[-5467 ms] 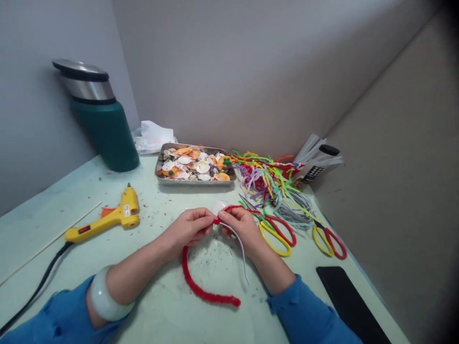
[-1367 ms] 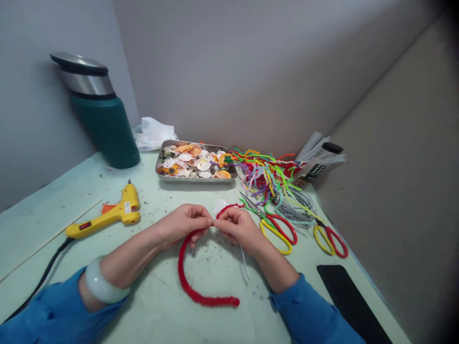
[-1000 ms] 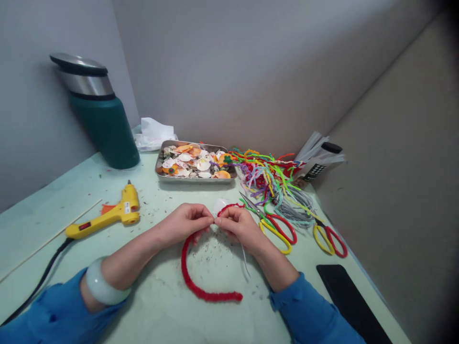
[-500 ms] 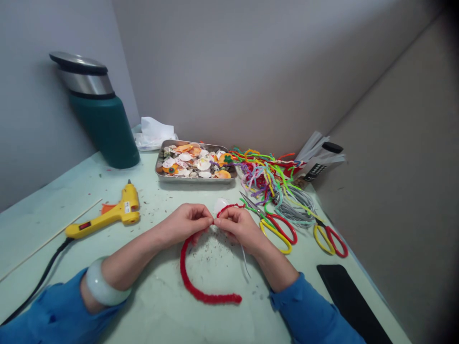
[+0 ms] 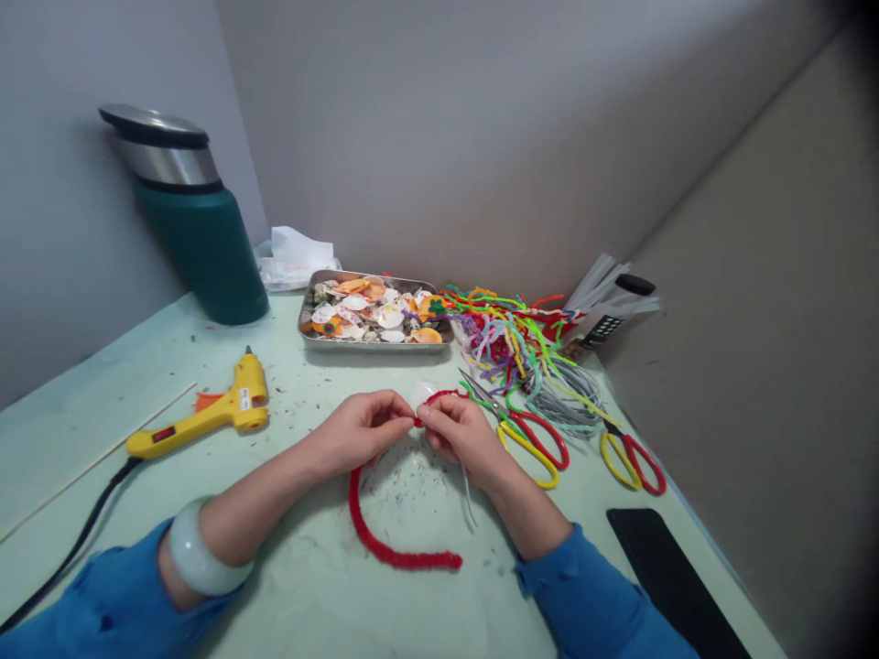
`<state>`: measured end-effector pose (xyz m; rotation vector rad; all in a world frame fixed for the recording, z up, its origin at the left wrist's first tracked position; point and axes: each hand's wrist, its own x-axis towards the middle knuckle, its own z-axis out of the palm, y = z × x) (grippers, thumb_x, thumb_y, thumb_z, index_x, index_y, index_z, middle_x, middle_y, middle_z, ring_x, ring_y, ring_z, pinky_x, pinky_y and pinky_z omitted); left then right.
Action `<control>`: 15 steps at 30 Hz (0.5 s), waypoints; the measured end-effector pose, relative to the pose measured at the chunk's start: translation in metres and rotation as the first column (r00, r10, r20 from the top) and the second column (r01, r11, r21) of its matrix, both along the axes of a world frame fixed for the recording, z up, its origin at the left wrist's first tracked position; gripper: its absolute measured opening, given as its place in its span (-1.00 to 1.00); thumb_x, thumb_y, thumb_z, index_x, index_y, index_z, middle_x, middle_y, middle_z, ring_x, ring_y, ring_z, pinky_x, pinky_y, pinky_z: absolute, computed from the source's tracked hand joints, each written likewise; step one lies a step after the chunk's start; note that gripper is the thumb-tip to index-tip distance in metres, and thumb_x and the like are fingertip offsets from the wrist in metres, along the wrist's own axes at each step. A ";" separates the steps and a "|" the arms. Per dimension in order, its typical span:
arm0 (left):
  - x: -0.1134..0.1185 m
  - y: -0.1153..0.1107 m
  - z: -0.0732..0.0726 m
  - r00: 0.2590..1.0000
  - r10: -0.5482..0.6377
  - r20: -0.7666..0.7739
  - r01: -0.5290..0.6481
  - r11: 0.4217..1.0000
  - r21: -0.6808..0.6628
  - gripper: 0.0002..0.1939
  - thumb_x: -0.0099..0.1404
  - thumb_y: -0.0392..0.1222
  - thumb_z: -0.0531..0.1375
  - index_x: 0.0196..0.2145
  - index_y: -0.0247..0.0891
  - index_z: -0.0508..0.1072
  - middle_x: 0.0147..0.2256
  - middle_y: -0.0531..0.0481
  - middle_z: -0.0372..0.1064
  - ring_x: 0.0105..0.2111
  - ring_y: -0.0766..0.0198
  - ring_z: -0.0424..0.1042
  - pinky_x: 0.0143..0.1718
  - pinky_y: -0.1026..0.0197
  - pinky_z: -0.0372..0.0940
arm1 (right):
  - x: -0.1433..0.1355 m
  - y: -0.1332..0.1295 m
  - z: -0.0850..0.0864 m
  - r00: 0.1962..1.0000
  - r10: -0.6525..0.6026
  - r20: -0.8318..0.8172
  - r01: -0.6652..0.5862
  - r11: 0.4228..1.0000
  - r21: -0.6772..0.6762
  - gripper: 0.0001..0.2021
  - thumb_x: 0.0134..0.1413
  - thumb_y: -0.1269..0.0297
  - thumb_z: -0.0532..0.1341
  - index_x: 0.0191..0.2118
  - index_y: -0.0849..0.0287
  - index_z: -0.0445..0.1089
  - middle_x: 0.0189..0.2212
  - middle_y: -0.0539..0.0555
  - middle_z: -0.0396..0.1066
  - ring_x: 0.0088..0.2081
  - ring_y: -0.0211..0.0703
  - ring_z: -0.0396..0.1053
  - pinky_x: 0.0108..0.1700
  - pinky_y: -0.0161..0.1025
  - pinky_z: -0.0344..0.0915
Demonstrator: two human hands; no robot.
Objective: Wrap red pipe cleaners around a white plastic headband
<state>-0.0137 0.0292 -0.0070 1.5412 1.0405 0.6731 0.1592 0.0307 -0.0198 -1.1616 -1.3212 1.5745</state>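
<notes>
A fuzzy red pipe cleaner (image 5: 385,552) curves down from my left hand (image 5: 367,428) and bends round to the right, its thick end close to the table. My left thumb and forefinger pinch it. Close beside, almost fingertip to fingertip, my right hand (image 5: 461,430) pinches the same red strand, and a thinner red length shows above its fingers. A thin grey wire (image 5: 469,499) hangs below my right hand. Behind the fingertips lies a whitish round piece (image 5: 424,392), partly covered. The join between the fingertips is too small to make out.
A yellow glue gun (image 5: 206,412) lies at left, before a green bottle (image 5: 199,238). Behind my hands stands a metal tray (image 5: 374,347) of shells. At right are a pile of colourful pipe cleaners (image 5: 508,334), scissors (image 5: 526,439), smaller scissors (image 5: 632,458) and a black flat object (image 5: 669,577).
Both pinching fingertips have shifted slightly to the right, and a bit more red shows between them. The hanging red curve has moved up and right a little.
</notes>
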 end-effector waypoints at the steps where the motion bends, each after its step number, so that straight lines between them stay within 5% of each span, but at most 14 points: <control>1: 0.000 0.000 -0.001 1.000 0.007 -0.003 -0.007 1.000 0.026 -0.77 0.20 -0.05 0.12 -0.31 -0.28 0.37 -0.61 0.17 0.20 -0.66 0.42 0.14 -0.65 0.36 0.08 | 0.000 0.000 0.000 1.000 -0.007 -0.006 0.007 1.000 0.004 -0.70 -0.06 0.08 0.25 -0.53 0.21 0.25 -0.76 -0.15 0.16 -0.75 -0.48 -0.06 -0.72 -0.46 -0.17; 9: -0.001 0.003 -0.009 0.992 0.061 -0.112 -0.028 0.962 0.273 -0.79 0.23 -0.11 0.07 -0.36 -0.28 0.42 -0.44 0.04 0.38 -0.45 0.33 0.26 -0.41 0.30 0.16 | 0.000 -0.003 -0.005 0.971 -0.109 0.213 0.049 0.962 0.267 -0.67 0.11 0.04 0.11 -0.52 0.19 0.27 -0.66 -0.05 0.32 -0.70 -0.35 0.24 -0.65 -0.41 0.12; 11: -0.001 0.003 -0.008 0.988 0.080 -0.129 -0.039 0.956 0.292 -0.79 0.23 -0.11 0.07 -0.38 -0.27 0.41 -0.46 0.06 0.36 -0.46 0.33 0.25 -0.41 0.30 0.15 | 0.001 -0.005 -0.004 0.931 -0.199 0.308 0.040 0.890 0.454 -0.69 0.14 0.10 0.10 -0.52 0.19 0.30 -0.65 -0.03 0.32 -0.63 -0.32 0.28 -0.55 -0.38 0.18; 15: -0.001 0.004 -0.008 0.982 0.112 -0.154 -0.063 0.954 0.292 -0.81 0.23 -0.12 0.06 -0.40 -0.26 0.39 -0.48 0.09 0.32 -0.46 0.33 0.23 -0.41 0.30 0.12 | 0.003 -0.009 0.000 0.852 -0.394 0.344 -0.011 0.644 0.765 -0.78 0.15 0.26 0.12 -0.47 0.19 0.39 -0.56 0.03 0.40 -0.50 -0.26 0.34 -0.39 -0.32 0.23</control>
